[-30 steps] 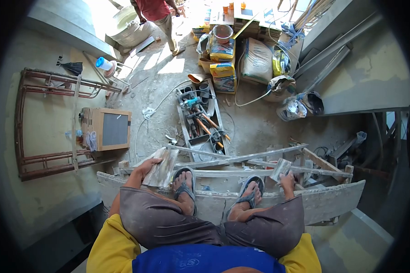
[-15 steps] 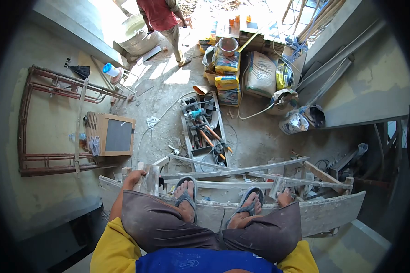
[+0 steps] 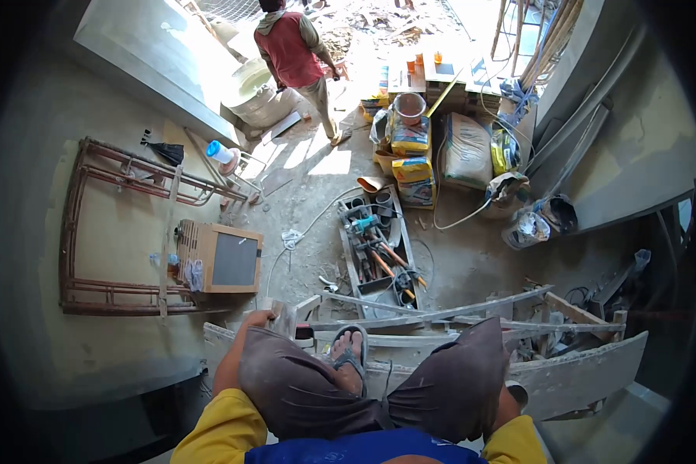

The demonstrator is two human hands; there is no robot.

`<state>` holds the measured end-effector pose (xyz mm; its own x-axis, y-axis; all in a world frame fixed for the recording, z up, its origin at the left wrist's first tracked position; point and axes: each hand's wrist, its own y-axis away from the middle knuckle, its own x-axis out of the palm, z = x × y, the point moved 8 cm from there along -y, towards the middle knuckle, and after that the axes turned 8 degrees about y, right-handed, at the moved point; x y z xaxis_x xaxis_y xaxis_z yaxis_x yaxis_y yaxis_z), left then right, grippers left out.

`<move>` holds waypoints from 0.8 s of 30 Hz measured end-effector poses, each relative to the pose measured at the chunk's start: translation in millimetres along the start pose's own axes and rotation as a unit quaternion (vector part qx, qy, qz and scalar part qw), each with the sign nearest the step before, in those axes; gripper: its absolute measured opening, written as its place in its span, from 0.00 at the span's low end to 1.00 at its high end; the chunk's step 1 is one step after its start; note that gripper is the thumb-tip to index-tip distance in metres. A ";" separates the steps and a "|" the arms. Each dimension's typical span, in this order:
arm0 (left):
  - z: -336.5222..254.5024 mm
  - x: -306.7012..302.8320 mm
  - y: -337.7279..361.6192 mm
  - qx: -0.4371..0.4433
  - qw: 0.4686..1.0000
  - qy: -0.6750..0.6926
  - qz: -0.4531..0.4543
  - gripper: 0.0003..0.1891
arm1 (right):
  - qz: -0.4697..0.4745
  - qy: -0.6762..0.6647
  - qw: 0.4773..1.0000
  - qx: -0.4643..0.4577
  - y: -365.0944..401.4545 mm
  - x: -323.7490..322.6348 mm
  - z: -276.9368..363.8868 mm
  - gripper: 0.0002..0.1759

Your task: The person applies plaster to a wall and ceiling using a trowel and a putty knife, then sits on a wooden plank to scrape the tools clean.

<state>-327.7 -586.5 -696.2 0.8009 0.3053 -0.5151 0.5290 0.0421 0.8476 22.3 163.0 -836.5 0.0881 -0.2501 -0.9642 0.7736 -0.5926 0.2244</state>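
My left hand [image 3: 260, 317] is closed round the edge of a dusty wooden board [image 3: 284, 320] beside my left knee. Behind my raised right knee, most of my right hand is hidden; only the right forearm [image 3: 507, 407] shows plainly. My left foot [image 3: 349, 349], in a flip-flop, rests on the wooden platform [image 3: 576, 375] below me. Part of the right flip-flop [image 3: 516, 394] shows beside my right forearm. Narrow wooden bars [image 3: 441, 312] cross in front of my knees.
On the floor ahead lies a wooden tool box [image 3: 349, 259] with several tools. A cardboard box [image 3: 196, 255] and brown metal frames [image 3: 71, 232] stand left. Bags [image 3: 469, 147] and buckets [image 3: 527, 229] are right. A person in a red vest [image 3: 294, 50] stands near a large tub [image 3: 251, 85].
My right foot has come back off its spot on the platform, and my right knee has swung forward, covering my right hand. The view has tilted up and left. My left hand keeps its grip.
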 end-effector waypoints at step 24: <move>-54.0 -121.5 26.1 -0.087 0.933 0.238 -0.257 0.31 | 0.030 0.133 0.989 0.049 -2.1 -107.3 86.9 0.14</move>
<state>-426.3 -571.1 -604.5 0.2166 0.5876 -0.7796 0.7230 0.4401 0.5326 -43.3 124.5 -721.2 0.3047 -0.0849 -0.9487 0.6978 -0.6580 0.2830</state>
